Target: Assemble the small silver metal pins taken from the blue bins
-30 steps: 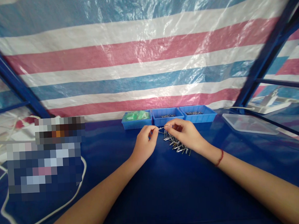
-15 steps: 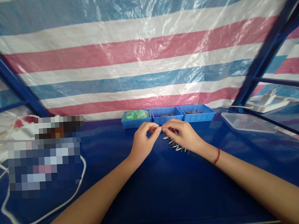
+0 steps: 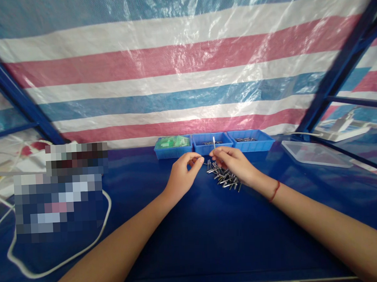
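Note:
My right hand point(image 3: 234, 164) pinches a thin metal pin point(image 3: 214, 143) that stands upright above its fingertips. My left hand point(image 3: 183, 177) is curled in a pinch just to the left of it, fingertips close to the right hand's; what it holds, if anything, is too small to make out. A heap of several small metal pins point(image 3: 226, 179) lies on the blue table point(image 3: 193, 237) under and beside my right hand. A red cord circles my right wrist.
Three blue bins stand in a row at the table's back: the left bin point(image 3: 173, 147) holds green pieces, the middle bin point(image 3: 212, 143) and right bin point(image 3: 251, 140) hold metal parts. A clear tray point(image 3: 315, 154) lies at the right, a white cable point(image 3: 68, 256) loops at the left. A striped tarp hangs behind.
The two hands, joined at the fingertips on a pin before, have drawn slightly apart. My right hand has turned the pin from lying level to standing upright.

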Action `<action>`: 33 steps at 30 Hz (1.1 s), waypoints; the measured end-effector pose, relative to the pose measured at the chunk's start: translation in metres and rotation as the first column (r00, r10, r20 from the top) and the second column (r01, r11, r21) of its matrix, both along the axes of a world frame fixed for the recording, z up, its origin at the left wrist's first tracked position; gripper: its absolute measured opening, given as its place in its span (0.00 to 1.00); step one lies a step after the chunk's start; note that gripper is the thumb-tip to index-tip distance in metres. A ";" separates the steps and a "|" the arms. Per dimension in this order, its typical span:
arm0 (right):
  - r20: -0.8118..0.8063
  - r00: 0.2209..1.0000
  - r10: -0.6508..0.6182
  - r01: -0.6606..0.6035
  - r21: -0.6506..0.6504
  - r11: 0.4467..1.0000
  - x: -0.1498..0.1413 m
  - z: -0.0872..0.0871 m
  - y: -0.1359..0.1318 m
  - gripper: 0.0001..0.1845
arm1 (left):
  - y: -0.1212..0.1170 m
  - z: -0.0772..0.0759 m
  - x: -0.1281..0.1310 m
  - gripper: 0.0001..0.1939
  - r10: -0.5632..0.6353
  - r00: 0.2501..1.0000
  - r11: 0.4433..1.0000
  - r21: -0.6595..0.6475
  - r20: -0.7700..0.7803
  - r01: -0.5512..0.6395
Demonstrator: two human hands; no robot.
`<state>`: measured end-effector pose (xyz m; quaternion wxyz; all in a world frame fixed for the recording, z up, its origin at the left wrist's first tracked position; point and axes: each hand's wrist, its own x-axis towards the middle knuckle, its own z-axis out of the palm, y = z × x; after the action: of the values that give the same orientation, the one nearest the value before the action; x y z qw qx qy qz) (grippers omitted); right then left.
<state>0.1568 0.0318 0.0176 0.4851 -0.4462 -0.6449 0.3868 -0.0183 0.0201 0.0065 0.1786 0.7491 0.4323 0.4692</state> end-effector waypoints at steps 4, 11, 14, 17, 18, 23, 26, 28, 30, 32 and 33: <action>-0.200 0.916 -0.348 0.342 -0.065 0.937 0.032 0.005 0.024 0.09 | 0.004 -0.004 -0.001 0.10 -0.002 1.000 1.000 -0.022 -0.024 0.001; -0.197 0.815 -0.545 0.507 -0.214 0.835 0.073 0.001 0.049 0.13 | 0.008 -0.008 -0.002 0.09 -0.034 0.992 0.999 0.005 -0.124 0.035; -0.148 0.872 -0.466 0.442 -0.167 0.881 0.064 0.000 0.043 0.14 | 0.006 -0.008 -0.002 0.11 -0.039 0.961 0.997 0.052 -0.272 0.055; -0.083 0.918 -0.388 0.373 -0.148 0.916 0.046 0.003 0.033 0.14 | 0.003 -0.010 -0.002 0.14 -0.056 0.874 0.994 0.051 -0.482 0.093; -0.058 0.931 -0.361 0.352 -0.129 0.927 0.040 0.003 0.029 0.14 | 0.002 -0.010 -0.002 0.15 -0.066 0.841 0.994 0.035 -0.537 0.100; 0.124 0.967 -0.221 0.222 0.013 0.975 0.025 0.001 0.020 0.18 | 0.002 -0.013 0.000 0.14 -0.064 0.791 0.996 0.010 -0.608 0.089; 0.214 0.961 -0.173 0.162 0.069 0.984 0.023 -0.003 0.019 0.19 | 0.003 -0.013 0.000 0.12 -0.063 0.807 0.996 0.019 -0.587 0.092; 0.262 0.952 -0.161 0.140 0.098 0.985 0.023 -0.005 0.019 0.20 | 0.004 -0.014 0.000 0.10 -0.058 0.815 0.995 0.035 -0.577 0.095; 0.308 0.939 -0.156 0.125 0.118 0.985 0.022 -0.006 0.019 0.20 | 0.004 -0.014 0.001 0.09 -0.053 0.819 0.994 0.046 -0.571 0.096; 0.368 0.919 -0.144 0.102 0.132 0.986 0.021 -0.006 0.017 0.20 | 0.003 -0.014 0.001 0.09 -0.051 0.821 0.994 0.046 -0.568 0.094; 0.398 0.908 -0.132 0.083 0.140 0.987 0.021 -0.005 0.016 0.20 | 0.003 -0.013 0.001 0.08 -0.056 0.820 0.994 0.044 -0.570 0.098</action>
<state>0.1774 0.0476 0.0125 0.3870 -0.5219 -0.7280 0.2191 -0.0173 0.0230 -0.0066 0.0338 0.8774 0.4182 0.2326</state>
